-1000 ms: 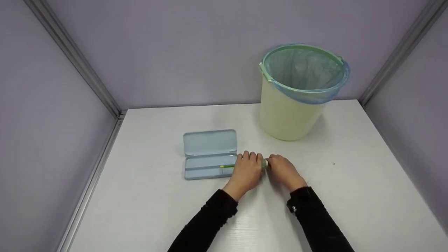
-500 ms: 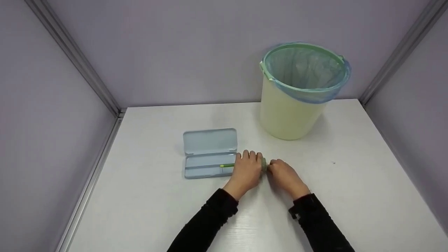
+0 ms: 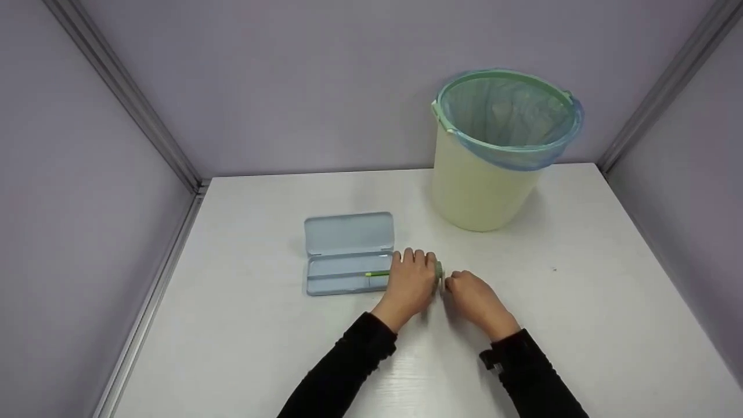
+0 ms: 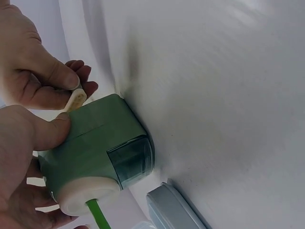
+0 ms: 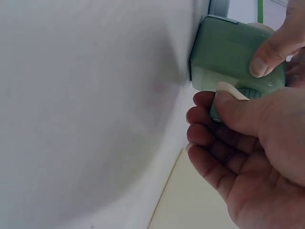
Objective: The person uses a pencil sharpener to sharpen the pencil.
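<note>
By pencil case point(image 3: 348, 235); left hand point(image 3: 412, 284) grips sharpener point(image 4: 90, 148); right hand point(image 3: 477, 299), lower in view than before, pinches crank point(image 4: 76, 100)

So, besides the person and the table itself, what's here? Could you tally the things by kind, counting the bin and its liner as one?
Pencil sharpener: 1
Pencil: 1
Pencil case: 1
Bin: 1
Total: 4
</note>
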Demonstrator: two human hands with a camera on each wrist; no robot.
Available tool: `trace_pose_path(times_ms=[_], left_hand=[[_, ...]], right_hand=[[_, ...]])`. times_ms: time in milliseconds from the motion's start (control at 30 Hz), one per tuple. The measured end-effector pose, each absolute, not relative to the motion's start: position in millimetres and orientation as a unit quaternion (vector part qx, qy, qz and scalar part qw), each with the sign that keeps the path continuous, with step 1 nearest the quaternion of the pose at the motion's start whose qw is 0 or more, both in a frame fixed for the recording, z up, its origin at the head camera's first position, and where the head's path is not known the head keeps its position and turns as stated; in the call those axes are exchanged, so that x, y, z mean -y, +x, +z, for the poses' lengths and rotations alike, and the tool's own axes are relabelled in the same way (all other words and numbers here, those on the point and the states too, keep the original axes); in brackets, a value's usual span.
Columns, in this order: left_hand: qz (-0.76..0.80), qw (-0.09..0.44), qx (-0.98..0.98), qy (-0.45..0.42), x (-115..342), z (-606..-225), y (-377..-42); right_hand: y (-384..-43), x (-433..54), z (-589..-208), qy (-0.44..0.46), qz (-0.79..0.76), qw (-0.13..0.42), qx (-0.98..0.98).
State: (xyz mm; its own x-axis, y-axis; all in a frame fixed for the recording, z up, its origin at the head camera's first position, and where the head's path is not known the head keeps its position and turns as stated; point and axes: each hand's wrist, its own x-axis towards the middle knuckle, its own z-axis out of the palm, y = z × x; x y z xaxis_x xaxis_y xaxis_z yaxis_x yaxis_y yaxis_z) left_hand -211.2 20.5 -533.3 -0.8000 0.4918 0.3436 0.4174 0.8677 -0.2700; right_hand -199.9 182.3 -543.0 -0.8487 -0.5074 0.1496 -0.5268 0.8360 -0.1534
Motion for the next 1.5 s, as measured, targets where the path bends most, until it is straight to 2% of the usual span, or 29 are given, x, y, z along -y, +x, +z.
trace_pose_path(times_ms=[300, 533, 800, 1500], left_hand=[[0.083, 0.199, 0.948, -0.235, -22, -530, -211], [0.087, 0.214, 0.944, -0.234, -23, -528, -213], [0.104, 0.205, 0.941, -0.247, -24, -528, -210], [0.093, 0.209, 0.937, -0.265, -21, -531, -212]], right_hand=[[-195, -184, -532, 0.302, 0.084, 0.04, 0.949], [-195, -187, -516, 0.305, 0.096, 0.028, 0.947], [-198, -190, -505, 0.304, 0.087, 0.019, 0.949], [-221, -191, -505, 0.288, 0.101, 0.082, 0.949]])
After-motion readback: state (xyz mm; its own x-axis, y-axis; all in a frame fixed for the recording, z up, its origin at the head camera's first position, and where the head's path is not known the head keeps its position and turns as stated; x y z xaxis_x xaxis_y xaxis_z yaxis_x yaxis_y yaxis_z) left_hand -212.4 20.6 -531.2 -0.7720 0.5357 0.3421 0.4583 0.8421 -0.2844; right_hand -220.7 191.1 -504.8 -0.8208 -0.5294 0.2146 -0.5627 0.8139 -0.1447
